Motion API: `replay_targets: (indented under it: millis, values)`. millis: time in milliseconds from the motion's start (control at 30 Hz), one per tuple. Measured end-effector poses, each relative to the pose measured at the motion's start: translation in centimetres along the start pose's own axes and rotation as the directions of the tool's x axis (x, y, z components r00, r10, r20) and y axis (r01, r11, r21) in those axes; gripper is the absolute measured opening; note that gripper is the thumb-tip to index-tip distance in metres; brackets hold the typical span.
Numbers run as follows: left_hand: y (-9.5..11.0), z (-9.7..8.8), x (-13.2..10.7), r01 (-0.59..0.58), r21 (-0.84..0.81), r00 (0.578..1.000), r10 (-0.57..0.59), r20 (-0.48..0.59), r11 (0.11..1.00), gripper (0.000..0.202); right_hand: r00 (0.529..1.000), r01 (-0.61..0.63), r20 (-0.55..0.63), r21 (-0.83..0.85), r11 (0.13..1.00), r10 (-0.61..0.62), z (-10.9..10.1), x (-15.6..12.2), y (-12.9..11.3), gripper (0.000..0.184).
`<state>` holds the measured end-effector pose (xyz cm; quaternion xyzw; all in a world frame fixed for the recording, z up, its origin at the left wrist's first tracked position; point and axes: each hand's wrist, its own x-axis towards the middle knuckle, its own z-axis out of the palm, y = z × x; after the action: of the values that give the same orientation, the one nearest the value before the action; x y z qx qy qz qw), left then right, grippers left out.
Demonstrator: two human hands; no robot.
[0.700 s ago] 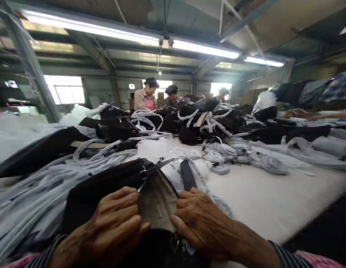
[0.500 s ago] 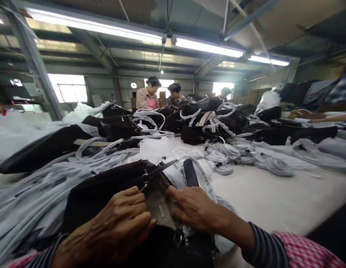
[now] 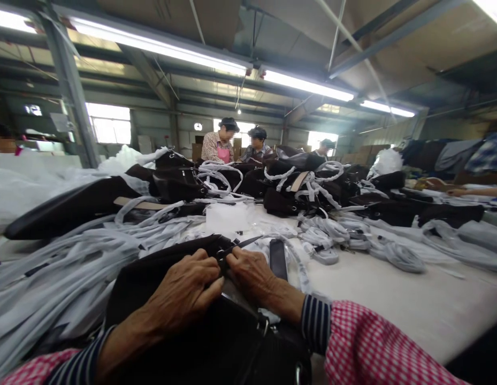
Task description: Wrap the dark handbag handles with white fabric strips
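Observation:
A dark brown handbag [image 3: 152, 278] lies in front of me on the white table [image 3: 392, 299]. My left hand [image 3: 184, 291] rests on the bag's top edge with its fingers curled and pinched at the zipper [image 3: 226, 251]. My right hand [image 3: 252, 275] meets it from the right, fingers closed on the same zipper end, where a thin dark pull sticks out. A dark strap [image 3: 278, 259] lies just right of my right hand. My sleeves are striped under pink check.
Wrapped white straps [image 3: 71, 256] pile up on the left. More dark bags [image 3: 296, 182] with wrapped handles heap across the middle of the table. Loose wrapped bundles [image 3: 324, 235] lie to the right. Two people [image 3: 232, 144] work at the far end.
Both hands have moved forward along the bag's opening to its far end and come together at the zipper. The pale lining seen before is now covered.

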<state>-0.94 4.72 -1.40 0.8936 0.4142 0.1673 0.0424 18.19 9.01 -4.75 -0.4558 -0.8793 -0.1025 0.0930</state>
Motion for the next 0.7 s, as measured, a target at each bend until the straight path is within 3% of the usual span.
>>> replay_targets:
  millis: [100,200,300,467,600,700]
  values:
    - [-0.6,0.4,0.6,0.140,-0.074,0.990,-0.139,0.025,0.987,0.034,0.999,-0.021,0.046,-0.019,1.000,0.022,0.5,0.7,0.4,0.022]
    - [-0.6,0.8,0.9,0.165,-0.072,0.986,-0.167,-0.021,0.984,0.033,0.999,0.006,0.034,-0.020,1.000,-0.005,0.6,1.0,0.4,0.022]
    - [-0.5,1.2,0.9,0.119,-0.124,0.988,-0.129,-0.081,0.985,0.033,0.999,0.034,-0.015,-0.035,0.999,-0.034,1.1,1.2,0.0,0.019]
    - [-0.9,1.8,1.5,-0.065,-0.247,0.991,0.034,-0.127,0.967,0.032,0.995,-0.005,-0.098,-0.055,0.998,0.000,3.2,1.5,0.0,0.013]
    - [-2.3,2.4,2.7,0.015,-0.060,1.000,-0.017,-0.020,0.998,0.034,0.975,-0.023,-0.224,-0.081,0.996,0.004,5.6,2.0,0.9,0.002]
    - [-3.7,3.3,3.3,0.045,0.079,0.999,-0.045,-0.007,0.996,0.032,0.961,-0.006,-0.276,-0.146,0.989,-0.035,6.7,2.7,1.3,0.012]
